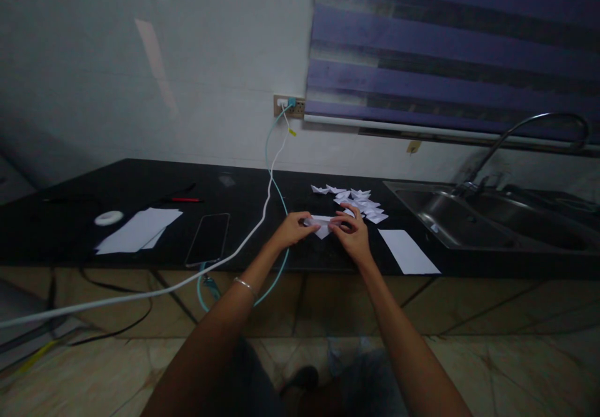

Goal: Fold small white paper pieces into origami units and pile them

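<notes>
A partly folded sheet of white paper [323, 229], with a point facing down toward me, is held above the front of the black counter. My left hand [295, 229] pinches its left end between thumb and fingers. At the other end, my right hand [351, 232] grips the paper the same way, one finger raised. Just beyond the right hand lies a cluster of small folded paper boats [363, 203]. To the right of that hand is a flat white sheet of paper [407, 251].
On the left, a stack of white paper [138, 229], a white roll [109, 218], a red pen [185, 200] and a phone [207, 239] lie on the counter [248, 185]. A white cable [248, 240] crosses beside my left arm. A steel sink [450, 217] is at right.
</notes>
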`<state>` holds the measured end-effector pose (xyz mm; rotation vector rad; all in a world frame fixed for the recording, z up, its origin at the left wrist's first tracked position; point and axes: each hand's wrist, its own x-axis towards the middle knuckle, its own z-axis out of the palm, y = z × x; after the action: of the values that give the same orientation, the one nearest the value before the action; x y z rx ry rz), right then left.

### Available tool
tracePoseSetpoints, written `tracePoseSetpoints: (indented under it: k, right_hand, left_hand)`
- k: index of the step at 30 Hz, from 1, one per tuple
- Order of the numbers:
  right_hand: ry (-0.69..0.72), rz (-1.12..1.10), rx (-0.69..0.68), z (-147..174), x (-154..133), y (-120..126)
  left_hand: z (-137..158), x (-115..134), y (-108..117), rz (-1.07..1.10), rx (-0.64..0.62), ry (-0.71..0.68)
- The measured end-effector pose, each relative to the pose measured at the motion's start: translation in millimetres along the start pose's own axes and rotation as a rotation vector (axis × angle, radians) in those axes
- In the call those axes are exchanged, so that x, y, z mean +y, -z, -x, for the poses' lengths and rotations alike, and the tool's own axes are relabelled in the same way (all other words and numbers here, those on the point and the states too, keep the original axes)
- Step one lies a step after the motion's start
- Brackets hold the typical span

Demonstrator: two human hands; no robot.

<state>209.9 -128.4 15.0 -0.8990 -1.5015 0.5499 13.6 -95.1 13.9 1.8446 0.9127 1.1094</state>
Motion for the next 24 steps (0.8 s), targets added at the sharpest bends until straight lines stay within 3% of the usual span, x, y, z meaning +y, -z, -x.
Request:
tracePoseSetpoints:
  k: [6, 10, 14, 24]
  right_hand:
    - [-0.048, 0.021, -0.027, -2.4, 4.1, -0.5]
    - [-0.251, -0.148, -0.128, -3.0, 10.3, 0.6]
    - [-0.392, -0.301, -0.130, -1.4, 10.3, 4.2]
    - [-0.351, -0.173, -0.227, 0.7, 6.2, 5.2]
  left_hand:
    - [0.2, 2.7, 0.3, -0.060, 0.046, -0.056]
    - [-0.5, 2.7, 0.5, -0.043, 0.047, -0.045]
    - [-0.3, 5.0, 0.7, 0.011, 0.029, -0.025]
    - [4.3, 10.0, -0.6, 0.062, -0.074, 0.036]
